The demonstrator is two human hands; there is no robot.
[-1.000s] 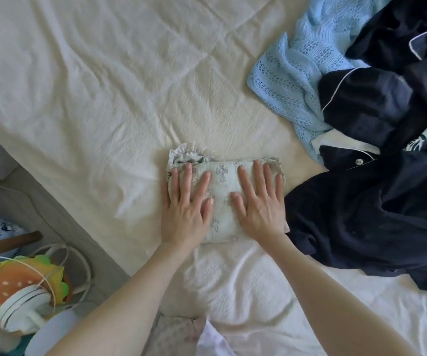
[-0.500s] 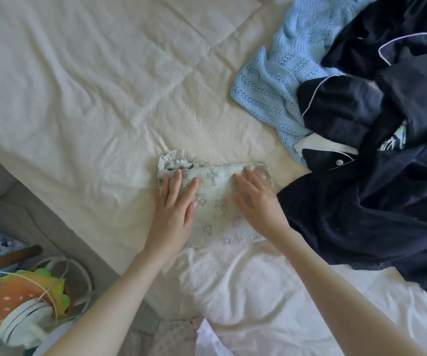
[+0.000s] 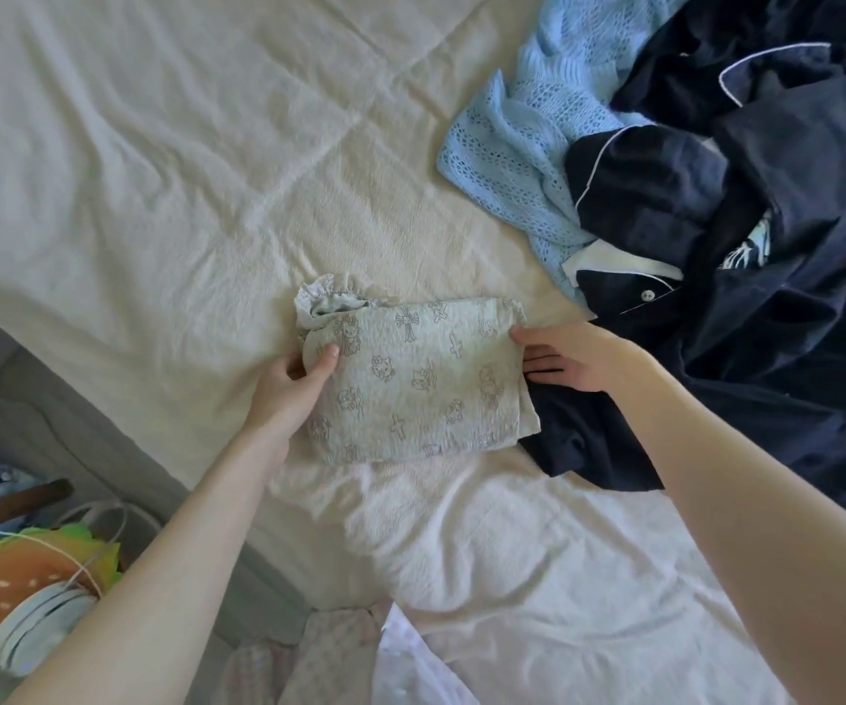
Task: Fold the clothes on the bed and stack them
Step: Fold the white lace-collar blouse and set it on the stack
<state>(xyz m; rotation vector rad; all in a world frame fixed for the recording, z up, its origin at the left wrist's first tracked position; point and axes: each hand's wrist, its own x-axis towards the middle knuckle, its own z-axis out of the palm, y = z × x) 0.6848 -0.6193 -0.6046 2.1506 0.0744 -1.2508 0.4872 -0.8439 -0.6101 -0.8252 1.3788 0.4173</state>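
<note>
One folded printed garment on cream bedspread, between two hands. Left hand grips garment's left edge, thumb on top, fingers tucked under. Right hand holds garment's right edge, fingers slipped beneath. Right of garment: one light-blue knit, then dark navy clothes pile, count unclear.

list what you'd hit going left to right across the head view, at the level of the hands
left hand → folded printed garment → right hand → dark navy pyjama pile
</note>
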